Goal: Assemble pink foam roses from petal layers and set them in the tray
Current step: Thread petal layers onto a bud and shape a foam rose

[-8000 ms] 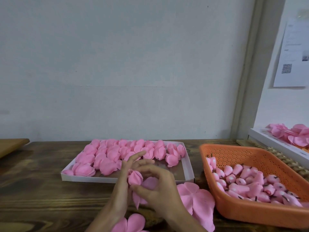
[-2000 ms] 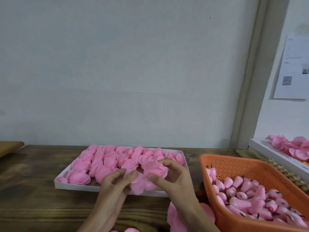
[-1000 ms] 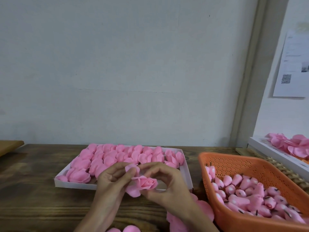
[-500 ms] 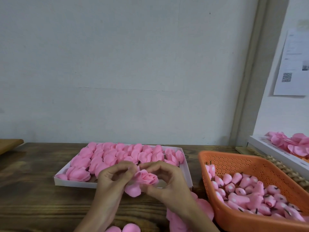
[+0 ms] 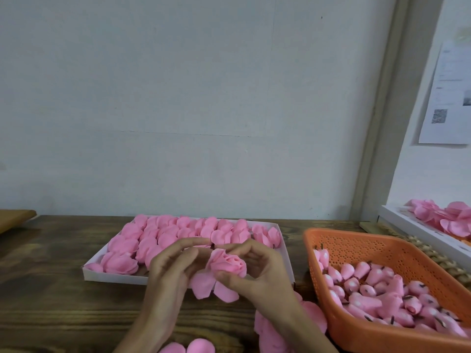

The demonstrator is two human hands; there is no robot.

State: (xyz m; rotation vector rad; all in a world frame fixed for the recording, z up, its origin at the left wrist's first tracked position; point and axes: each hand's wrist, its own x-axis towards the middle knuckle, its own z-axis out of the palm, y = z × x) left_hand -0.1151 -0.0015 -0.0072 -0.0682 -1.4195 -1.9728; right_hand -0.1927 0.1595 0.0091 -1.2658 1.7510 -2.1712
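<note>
Rose: a pink foam rose is held between both hands, above the surface and just in front of the tray's near wall. Two outer petals hang loose below the bloom.
Left hand: the left hand is curled against the rose's left side. Its grip is closed on the outer petals, with the forefinger stretched above the bloom.
Right hand: the right hand has its grip clamped on the rose, thumb pressed under the bloom and forefinger arched over the top.
Tray: a white tray is set on the wooden surface and is nearly filled with finished roses in rows.
Basket: an orange basket stands to the right of the tray. Pink buds with dark stubs are heaped in it.
Loose petals: petal layers lie on the surface beside the right forearm, touching the basket's near corner. More are seen at the bottom edge.
Far right: a second white tray is loaded with flat petals.
</note>
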